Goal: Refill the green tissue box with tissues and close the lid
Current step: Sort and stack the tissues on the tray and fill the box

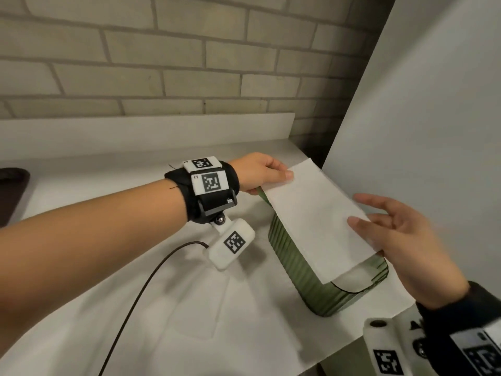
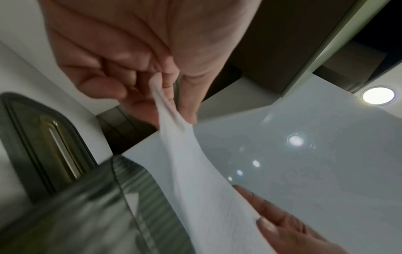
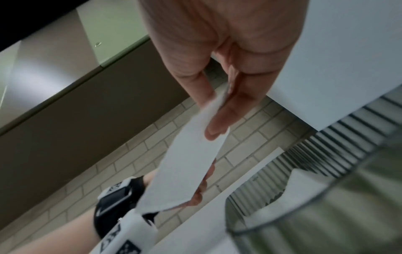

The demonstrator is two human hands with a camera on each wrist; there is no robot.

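The green ribbed tissue box stands open on the white counter, with white tissues showing inside. A flat white tissue sheet is stretched over the box's opening. My left hand pinches its far end between thumb and fingers. My right hand pinches the near right edge, thumb on top. In the left wrist view the pinch on the sheet is plain, and the dark green lid with a gold slot lies beside the box. The right wrist view shows the sheet between thumb and fingers.
A white panel rises close to the box's right side. A brick wall backs the counter. A dark object lies at the far left edge. A black cable trails under my left arm.
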